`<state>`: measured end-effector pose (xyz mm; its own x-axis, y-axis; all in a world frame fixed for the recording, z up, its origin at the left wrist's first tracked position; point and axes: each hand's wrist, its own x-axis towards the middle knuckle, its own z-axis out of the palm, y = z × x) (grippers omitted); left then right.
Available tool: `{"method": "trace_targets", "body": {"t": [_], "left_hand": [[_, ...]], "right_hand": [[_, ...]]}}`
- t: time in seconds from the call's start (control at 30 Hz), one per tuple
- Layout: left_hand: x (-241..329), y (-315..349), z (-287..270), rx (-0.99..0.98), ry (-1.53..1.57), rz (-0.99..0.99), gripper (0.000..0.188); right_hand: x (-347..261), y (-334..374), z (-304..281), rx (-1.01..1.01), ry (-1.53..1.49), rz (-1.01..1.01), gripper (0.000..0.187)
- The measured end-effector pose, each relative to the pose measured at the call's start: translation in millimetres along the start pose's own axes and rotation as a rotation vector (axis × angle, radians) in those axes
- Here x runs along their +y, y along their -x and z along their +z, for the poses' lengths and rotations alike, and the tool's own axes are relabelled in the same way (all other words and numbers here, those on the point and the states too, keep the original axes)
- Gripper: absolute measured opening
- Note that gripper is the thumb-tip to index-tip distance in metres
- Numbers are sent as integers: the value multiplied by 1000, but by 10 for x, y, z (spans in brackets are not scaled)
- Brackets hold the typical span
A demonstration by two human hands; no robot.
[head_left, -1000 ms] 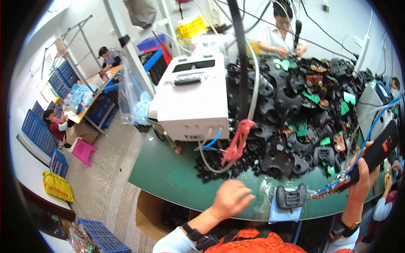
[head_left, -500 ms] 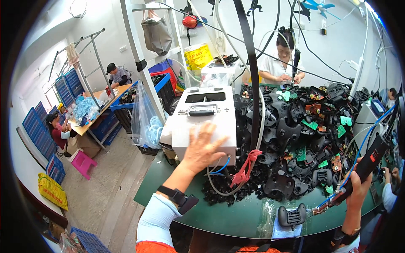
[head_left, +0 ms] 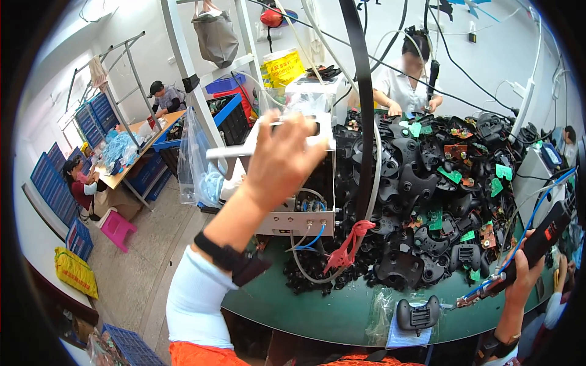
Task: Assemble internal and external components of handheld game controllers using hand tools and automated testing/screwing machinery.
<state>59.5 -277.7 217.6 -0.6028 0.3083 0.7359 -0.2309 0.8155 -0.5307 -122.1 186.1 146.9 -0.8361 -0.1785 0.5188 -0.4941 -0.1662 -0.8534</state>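
Note:
My left hand [head_left: 287, 161], blurred by motion, is at the raised lid [head_left: 235, 151] of a white metal box [head_left: 293, 223]; its fingers look curled on the lid's edge. Under the lid the box's inside shows in part, with tubing and fittings. My right hand [head_left: 526, 271] is wrapped round a long black power screwdriver [head_left: 542, 235], slanted, with a blue tube along it and a metal nose. Just left of its tip lies a black game controller shell [head_left: 417, 314], its open compartment facing up, on a pale blue cloth [head_left: 406, 335].
A heap of black controller shells [head_left: 400, 265] and green circuit boards covers the green table [head_left: 348, 326]. A black cable and a grey hose tied with a red strip [head_left: 349, 247] hang beside the box. A co-worker [head_left: 410, 85] sits across; others work at a left table [head_left: 131, 137].
My left hand, earlier flat and spread on the closed lid, has risen, and the lid is now tilted up. The right hand keeps its grip on the screwdriver; the view has shifted slightly.

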Motion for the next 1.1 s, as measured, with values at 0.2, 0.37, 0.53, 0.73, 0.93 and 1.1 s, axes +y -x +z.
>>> {"method": "trace_targets", "body": {"t": [0.2, 0.37, 0.53, 0.73, 0.93, 1.1], "left_hand": [[-852, 159, 595, -141, -329, -631, 47], [-428, 361, 416, 32, -64, -584, 44], [-125, 917, 265, -209, 250, -629, 24], [52, 1173, 522, -404, 425, -903, 35], [68, 1267, 679, -211, 595, -1020, 37], [65, 1267, 661, -230, 653, -1070, 41]], "right_hand": [[67, -1, 42, -69, -36, 35, 53], [111, 23, -81, -18, 23, 12, 53], [198, -3, 12, 4, 15, 30, 53], [164, 37, 84, -30, -23, 28, 51], [232, -88, -232, 22, 93, -36, 45], [147, -325, -514, 92, 290, -161, 46]]}}
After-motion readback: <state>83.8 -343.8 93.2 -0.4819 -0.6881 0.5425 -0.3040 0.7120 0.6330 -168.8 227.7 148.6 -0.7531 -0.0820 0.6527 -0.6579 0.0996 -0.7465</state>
